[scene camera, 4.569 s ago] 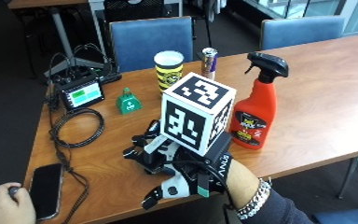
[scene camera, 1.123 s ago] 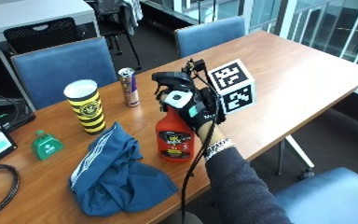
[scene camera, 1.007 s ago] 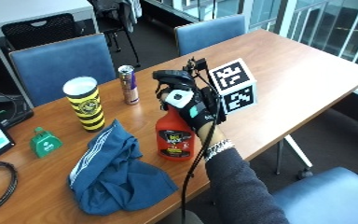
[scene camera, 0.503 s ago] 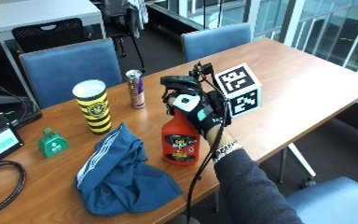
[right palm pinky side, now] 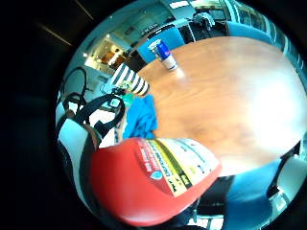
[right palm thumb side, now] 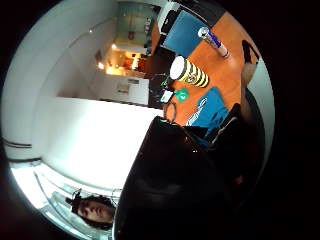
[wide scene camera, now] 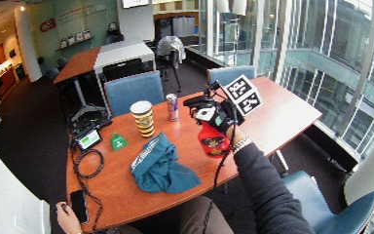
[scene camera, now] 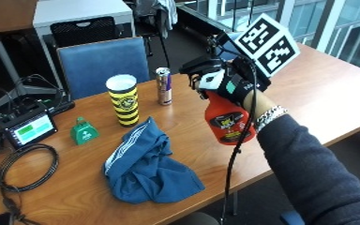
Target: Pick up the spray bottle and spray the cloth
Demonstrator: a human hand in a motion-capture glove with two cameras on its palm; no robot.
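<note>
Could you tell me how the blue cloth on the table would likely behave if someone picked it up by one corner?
The cloth lies crumpled in soft folds on the table, so it would probably hang limp and unfold. It looks thin, so likely light. It probably would not slip or roll, though it might drag across the wood.

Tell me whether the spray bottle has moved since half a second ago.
Yes. The bottle now hangs lifted off the table in the right hand; earlier it stood on it.

We can read no words anywhere, spray bottle (scene camera: 231,123) label too blurred to make out, striped cup (scene camera: 124,101) emblem illegible, can (scene camera: 163,86) print unreadable, small screen (scene camera: 31,129) text too small
</note>
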